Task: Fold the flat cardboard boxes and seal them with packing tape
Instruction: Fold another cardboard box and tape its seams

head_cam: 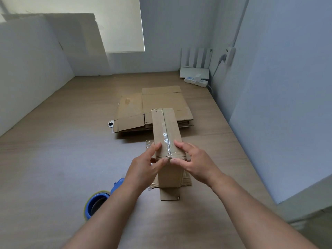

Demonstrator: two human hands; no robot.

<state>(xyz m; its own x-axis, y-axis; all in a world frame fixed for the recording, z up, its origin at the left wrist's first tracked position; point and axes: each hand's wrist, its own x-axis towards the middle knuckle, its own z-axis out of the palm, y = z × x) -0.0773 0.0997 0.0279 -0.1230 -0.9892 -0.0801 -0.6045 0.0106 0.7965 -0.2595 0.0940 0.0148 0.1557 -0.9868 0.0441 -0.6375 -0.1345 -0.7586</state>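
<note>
A narrow brown cardboard box (166, 126) stands upright on the wooden table, its two top flaps closed along a centre seam. A strip of clear tape (168, 139) lies over the near part of that seam. My left hand (145, 168) presses the box's near left corner, fingers on the top and thumb at the front edge. On the near right corner rests my right hand (193, 161), gripping the same way. The box's bottom flaps (169, 194) splay out on the table. A blue tape dispenser (98, 202) lies at the lower left, partly hidden by my left forearm.
A stack of flat cardboard boxes (136, 110) lies behind the upright box. A white router (195, 69) and a power strip (195, 80) sit at the back right corner. White walls close in on the left and right; a large board (80, 42) leans at the back left.
</note>
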